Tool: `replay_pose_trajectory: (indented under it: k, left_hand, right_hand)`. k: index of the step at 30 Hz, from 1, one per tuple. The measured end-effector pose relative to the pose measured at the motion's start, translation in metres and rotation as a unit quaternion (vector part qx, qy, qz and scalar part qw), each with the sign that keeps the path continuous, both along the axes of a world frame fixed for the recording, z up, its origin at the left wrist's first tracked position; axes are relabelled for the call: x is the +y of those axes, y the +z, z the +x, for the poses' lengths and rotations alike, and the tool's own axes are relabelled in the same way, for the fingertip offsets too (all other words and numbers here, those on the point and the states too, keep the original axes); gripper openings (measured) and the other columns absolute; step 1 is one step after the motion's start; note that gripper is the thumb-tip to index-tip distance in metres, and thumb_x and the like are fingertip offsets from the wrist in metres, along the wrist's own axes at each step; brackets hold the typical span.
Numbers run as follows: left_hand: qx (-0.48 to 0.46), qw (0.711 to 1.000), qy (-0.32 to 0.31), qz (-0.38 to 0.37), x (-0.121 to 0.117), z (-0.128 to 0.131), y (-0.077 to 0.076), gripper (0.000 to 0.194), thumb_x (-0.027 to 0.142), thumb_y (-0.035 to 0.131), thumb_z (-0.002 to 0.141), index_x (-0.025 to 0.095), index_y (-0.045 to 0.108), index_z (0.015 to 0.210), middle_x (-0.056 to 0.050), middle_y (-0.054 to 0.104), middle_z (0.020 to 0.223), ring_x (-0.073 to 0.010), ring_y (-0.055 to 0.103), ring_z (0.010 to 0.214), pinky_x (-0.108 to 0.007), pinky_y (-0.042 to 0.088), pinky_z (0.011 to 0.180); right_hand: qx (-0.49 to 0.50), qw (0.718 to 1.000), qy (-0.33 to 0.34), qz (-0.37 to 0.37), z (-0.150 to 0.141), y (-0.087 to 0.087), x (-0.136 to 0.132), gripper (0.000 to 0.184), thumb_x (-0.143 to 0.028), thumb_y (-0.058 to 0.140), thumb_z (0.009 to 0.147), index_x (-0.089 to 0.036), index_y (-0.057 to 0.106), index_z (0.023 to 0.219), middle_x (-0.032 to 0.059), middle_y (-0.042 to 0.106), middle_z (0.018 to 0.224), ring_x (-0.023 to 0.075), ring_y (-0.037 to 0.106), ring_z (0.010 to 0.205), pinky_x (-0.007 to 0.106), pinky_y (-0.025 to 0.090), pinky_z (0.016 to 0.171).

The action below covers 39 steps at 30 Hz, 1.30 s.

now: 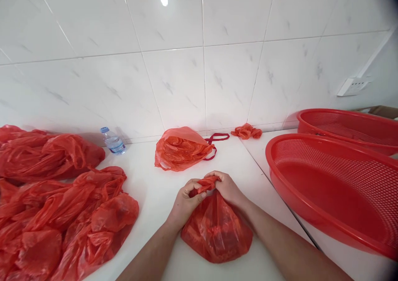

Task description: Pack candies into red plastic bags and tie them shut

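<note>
A red plastic bag point(217, 235) with something bulky inside sits on the white table in front of me. My left hand point(189, 200) pinches the gathered top of this bag from the left. On the right side of the same twisted neck, my right hand point(226, 187) is closed on the plastic. What fills the bag shows only dimly through the film. Just behind my hands lies another red bag point(183, 148), stuffed with crumpled red plastic, with dark red straps point(219, 136) at its right end.
Piles of filled red bags point(68, 219) cover the left side. A water bottle point(114, 142) stands near the tiled wall. A small crumpled red bag point(247, 131) lies at the back. Two large red perforated baskets point(329, 190) occupy the right, below a wall socket point(353, 86).
</note>
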State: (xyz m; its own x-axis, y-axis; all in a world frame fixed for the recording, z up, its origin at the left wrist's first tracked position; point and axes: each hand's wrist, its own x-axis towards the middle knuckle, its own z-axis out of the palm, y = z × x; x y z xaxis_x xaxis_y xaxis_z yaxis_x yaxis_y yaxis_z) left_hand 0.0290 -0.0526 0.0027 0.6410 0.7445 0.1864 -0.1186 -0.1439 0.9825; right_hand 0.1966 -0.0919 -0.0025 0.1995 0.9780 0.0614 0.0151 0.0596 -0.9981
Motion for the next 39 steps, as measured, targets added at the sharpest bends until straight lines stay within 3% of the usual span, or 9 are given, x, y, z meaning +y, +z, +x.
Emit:
replay_pose_trajectory:
  k: [5,10,13,15,18,24,33,36,39]
  left_hand:
    - [-0.012,1.000,0.006,-0.015,0.000,-0.002,0.001,0.017,0.032,0.066,0.077,0.017,0.056,0.074,-0.007,0.056,0.116,-0.0236,0.052,0.112,-0.034,0.041,0.092]
    - [0.016,0.993,0.086,0.082,0.000,-0.006,0.002,0.020,0.029,0.062,0.078,0.018,0.051,0.067,-0.008,0.052,0.116,-0.0230,0.051,0.111,-0.035,0.043,0.090]
    - [0.049,0.941,0.195,0.274,-0.007,-0.010,0.008,0.024,0.019,0.060,0.078,0.018,0.043,0.060,-0.007,0.057,0.099,-0.0210,0.055,0.100,-0.034,0.044,0.082]
    - [0.050,0.894,0.210,0.393,-0.018,-0.011,0.012,0.025,0.013,0.059,0.075,0.019,0.041,0.059,-0.006,0.058,0.093,-0.0198,0.056,0.089,-0.032,0.045,0.074]
    - [0.027,0.852,0.146,0.502,-0.043,-0.009,0.019,0.024,0.004,0.060,0.070,0.020,0.043,0.064,-0.005,0.059,0.091,-0.0189,0.057,0.083,-0.033,0.047,0.070]
    - [-0.036,0.815,0.014,0.578,-0.088,0.006,0.026,0.023,0.002,0.061,0.067,0.020,0.047,0.064,-0.004,0.064,0.082,-0.0178,0.059,0.082,-0.032,0.053,0.071]
    - [-0.092,0.785,-0.016,0.612,-0.102,0.012,0.025,0.025,0.010,0.063,0.073,0.021,0.046,0.059,0.002,0.067,0.071,-0.0130,0.063,0.075,-0.024,0.053,0.068]
    - [-0.071,0.783,-0.010,0.618,-0.100,0.009,0.025,0.011,0.017,0.065,0.076,0.023,0.055,0.075,0.000,0.071,0.079,-0.0150,0.065,0.084,-0.026,0.053,0.078]
    - [-0.037,0.781,-0.010,0.623,-0.097,0.007,0.017,0.023,0.019,0.060,0.081,0.025,0.055,0.103,-0.001,0.072,0.089,-0.0146,0.066,0.090,-0.028,0.047,0.092]
  right_hand:
    - [0.207,0.977,0.041,-0.010,0.016,0.000,0.003,0.032,-0.035,0.054,0.074,-0.022,0.060,0.103,0.0037,0.067,0.094,0.0175,0.063,0.078,0.032,0.048,0.073]
    - [-0.097,0.989,-0.110,0.019,0.031,-0.005,0.011,0.017,-0.029,0.048,0.075,-0.020,0.057,0.087,0.0016,0.063,0.077,0.0169,0.059,0.067,0.031,0.045,0.066]
    - [-0.179,0.969,-0.165,0.040,0.039,-0.008,0.013,0.010,-0.020,0.047,0.073,-0.022,0.056,0.077,-0.0004,0.059,0.079,0.0159,0.054,0.074,0.030,0.040,0.071]
    - [-0.228,0.953,-0.192,0.048,0.044,-0.009,0.014,0.012,-0.017,0.044,0.074,-0.022,0.056,0.076,-0.0007,0.057,0.080,0.0157,0.051,0.077,0.030,0.038,0.074]
    - [-0.280,0.935,-0.211,0.046,0.050,-0.012,0.015,0.017,-0.013,0.040,0.076,-0.020,0.056,0.076,0.0004,0.055,0.082,0.0156,0.049,0.081,0.029,0.036,0.075]
    - [-0.345,0.917,-0.200,0.035,0.053,-0.015,0.014,0.024,-0.008,0.040,0.078,-0.020,0.060,0.085,0.0024,0.057,0.087,0.0156,0.049,0.086,0.028,0.036,0.075]
    - [-0.363,0.910,-0.198,0.021,0.047,-0.014,0.012,0.026,-0.009,0.039,0.080,-0.022,0.061,0.083,0.0019,0.057,0.085,0.0157,0.050,0.083,0.028,0.036,0.073]
    - [-0.339,0.921,-0.191,0.019,0.051,-0.015,0.014,0.025,-0.009,0.039,0.077,-0.021,0.061,0.080,0.0013,0.058,0.084,0.0148,0.052,0.079,0.027,0.037,0.072]
    - [-0.306,0.937,-0.168,0.024,0.055,-0.014,0.015,0.023,-0.013,0.039,0.076,-0.020,0.061,0.079,0.0010,0.059,0.084,0.0139,0.054,0.073,0.026,0.040,0.066]
